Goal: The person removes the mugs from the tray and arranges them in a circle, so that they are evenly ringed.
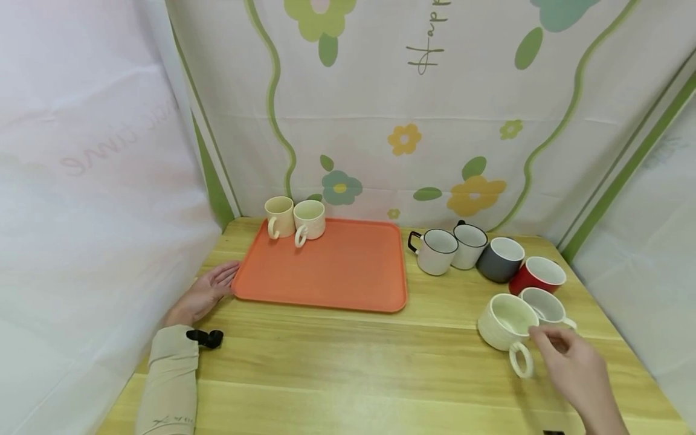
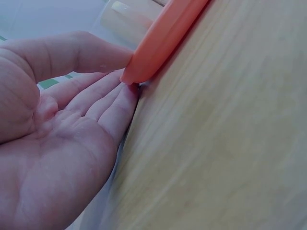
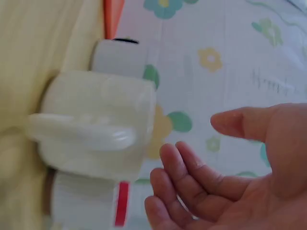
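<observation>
At the left short side of the orange tray (image 1: 326, 275), my left hand (image 1: 209, 290) pinches the rim. In the left wrist view its thumb (image 2: 103, 52) lies against the tray rim (image 2: 153, 43), with the fingers on the underside. Two cream mugs, one yellowish (image 1: 280, 216) and one paler (image 1: 310, 220), stand at the tray's back left corner. My right hand (image 1: 579, 365) hovers just right of a larger cream mug (image 1: 497, 329) whose handle points toward me. The right wrist view shows loosely bent fingers apart from that mug (image 3: 96, 96), holding nothing.
Beside the large cream mug stands a whitish mug (image 1: 545, 305). Behind it, a red mug (image 1: 524, 279), a dark grey mug (image 1: 496, 266) and two white mugs with black rims (image 1: 435, 258) curve toward the tray. Printed cloth (image 1: 359, 90) hangs around the wooden table (image 1: 326, 362).
</observation>
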The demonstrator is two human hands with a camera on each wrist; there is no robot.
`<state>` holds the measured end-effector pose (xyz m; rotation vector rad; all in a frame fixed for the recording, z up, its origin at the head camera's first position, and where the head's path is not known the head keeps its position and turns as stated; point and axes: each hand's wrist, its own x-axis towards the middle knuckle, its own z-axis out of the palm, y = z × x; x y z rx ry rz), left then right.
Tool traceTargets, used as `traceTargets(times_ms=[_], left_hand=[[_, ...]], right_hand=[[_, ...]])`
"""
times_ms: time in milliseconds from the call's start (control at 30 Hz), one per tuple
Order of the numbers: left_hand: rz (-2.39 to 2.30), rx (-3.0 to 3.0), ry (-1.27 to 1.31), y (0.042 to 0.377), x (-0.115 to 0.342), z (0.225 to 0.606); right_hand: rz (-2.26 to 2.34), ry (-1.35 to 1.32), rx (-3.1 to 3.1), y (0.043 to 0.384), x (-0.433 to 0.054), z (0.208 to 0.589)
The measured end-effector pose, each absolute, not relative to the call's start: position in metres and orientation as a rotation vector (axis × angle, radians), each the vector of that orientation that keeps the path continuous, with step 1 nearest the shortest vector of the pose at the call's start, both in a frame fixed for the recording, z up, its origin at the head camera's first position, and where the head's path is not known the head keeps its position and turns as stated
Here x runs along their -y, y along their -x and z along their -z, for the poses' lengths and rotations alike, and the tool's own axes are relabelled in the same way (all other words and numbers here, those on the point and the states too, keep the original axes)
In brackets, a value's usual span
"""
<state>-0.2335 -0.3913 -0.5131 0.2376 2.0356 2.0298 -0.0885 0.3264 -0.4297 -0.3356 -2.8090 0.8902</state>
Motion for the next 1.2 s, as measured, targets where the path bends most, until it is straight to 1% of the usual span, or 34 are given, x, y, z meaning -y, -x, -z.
traceTargets(times_ms=[167,367,600,767,867,1033,1200], left_hand=[[-2.022,-2.053,-0.240,0.233,0.393,0.511],[-2.025,-2.050,-0.235,0.233,0.392,0.511],[-2.008,-2.067,-0.216,0.234,0.388,0.512],[-2.023,-2.049,-0.239,0.234,0.387,0.513],[-2.029,-2.036,-0.260,0.234,0.387,0.514],[-2.020,-2.057,-0.248,0.234,0.389,0.515],[-2.020,-2.061,-0.252,0.231,0.391,0.514]], right_hand=[[-0.922,-0.058,2.725,0.109,-0.289,0.404],[-0.925,-0.428,2.707,0.143,-0.227,0.385],[-0.997,-0.769,2.847,0.196,-0.159,0.366],[-0.966,-0.994,2.962,0.240,-0.110,0.361],[-0.901,-1.097,3.016,0.269,-0.082,0.362],[-0.823,-1.169,3.067,0.314,-0.044,0.366],[-0.817,-1.181,3.079,0.343,-0.018,0.375]])
